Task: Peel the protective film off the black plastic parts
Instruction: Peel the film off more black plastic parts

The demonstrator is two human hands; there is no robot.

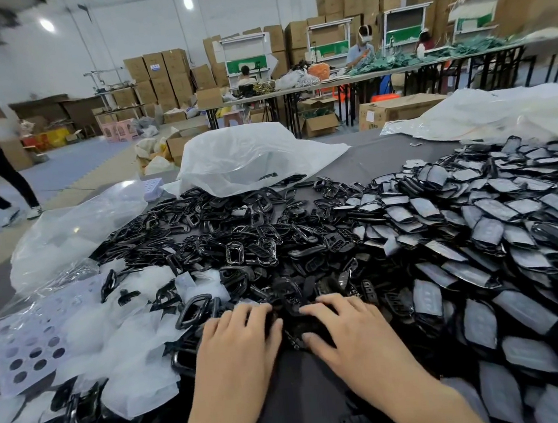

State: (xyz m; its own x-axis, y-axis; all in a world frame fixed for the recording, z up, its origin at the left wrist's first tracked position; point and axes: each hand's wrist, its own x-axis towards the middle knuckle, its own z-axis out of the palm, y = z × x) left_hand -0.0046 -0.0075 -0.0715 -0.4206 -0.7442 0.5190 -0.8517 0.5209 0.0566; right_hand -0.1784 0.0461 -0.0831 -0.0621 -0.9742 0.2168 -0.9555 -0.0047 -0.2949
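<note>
Left hand [240, 332] and right hand [342, 321] are lying spread, fingers apart, gripping nothing, on the black parts [291, 308] piling at 12 o'clock, filmed parts [479, 235] at 2 o'clock; peeled and unpeeled heaps are risking mixing.

Bright, even light falls from round ceiling lamps [188, 2] far overhead, so shadows stay soft and faint. The glossy black plastic parts [240, 249] catch small white glints. Straight lines bow toward the edges (wide-angle lens), and the far right and near corners smear with motion blur.
</note>
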